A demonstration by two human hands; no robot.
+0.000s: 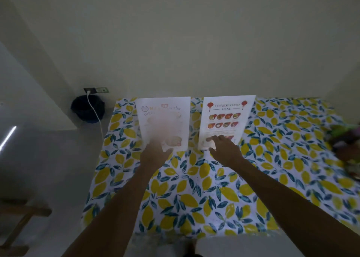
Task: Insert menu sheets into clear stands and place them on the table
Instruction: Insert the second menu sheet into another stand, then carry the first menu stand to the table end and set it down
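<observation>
Two menu sheets stand upright in clear stands at the far edge of the table (194,198), which wears a lemon-print cloth. The left menu (163,120) has orange and pink print; part of it is blurred. The right menu (227,118) reads "Chinese Food Menu" with rows of dish pictures. My left hand (155,153) rests at the bottom edge of the left stand, fingers against its base. My right hand (224,149) touches the lower front of the right stand, fingers spread over it. Whether either hand grips its stand is unclear.
A dark round bin (87,108) stands on the floor at the left by a wall socket (96,90) with a white cable (97,116). Blurred colourful things (346,145) lie at the table's right edge. A wooden stool (17,221) is at lower left.
</observation>
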